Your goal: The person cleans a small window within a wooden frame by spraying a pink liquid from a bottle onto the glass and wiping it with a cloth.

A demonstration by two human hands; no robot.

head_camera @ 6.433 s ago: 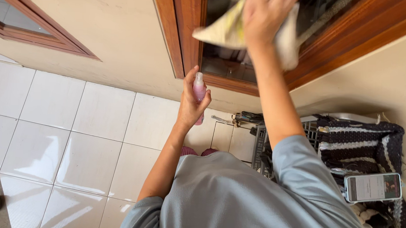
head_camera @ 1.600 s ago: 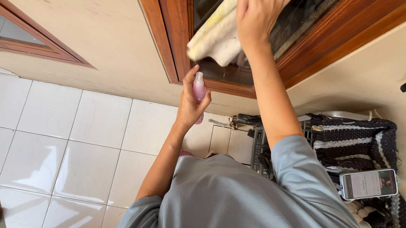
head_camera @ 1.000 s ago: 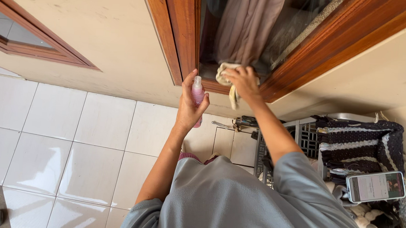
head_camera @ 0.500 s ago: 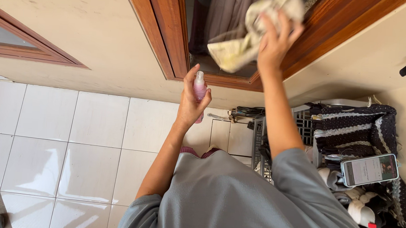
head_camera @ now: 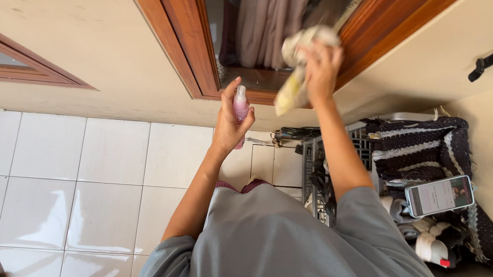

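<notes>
Right hand (head_camera: 321,66) is gripping a crumpled pale cloth (head_camera: 293,73), fingers closed over it, pressing it against the window glass (head_camera: 263,32) near the pane's lower right corner, close to the brown wooden frame (head_camera: 176,39). One cloth end is hanging down past the bottom rail. Left hand (head_camera: 231,123) is wrapping around a small pink spray bottle (head_camera: 240,107), held upright just below the frame, index finger resting up by the nozzle. White floor tiles (head_camera: 87,164) are lying open to the left. On the right, a grey basket (head_camera: 318,165), a dark striped rug (head_camera: 420,147) and a phone (head_camera: 439,195) are crowding the wall.
</notes>
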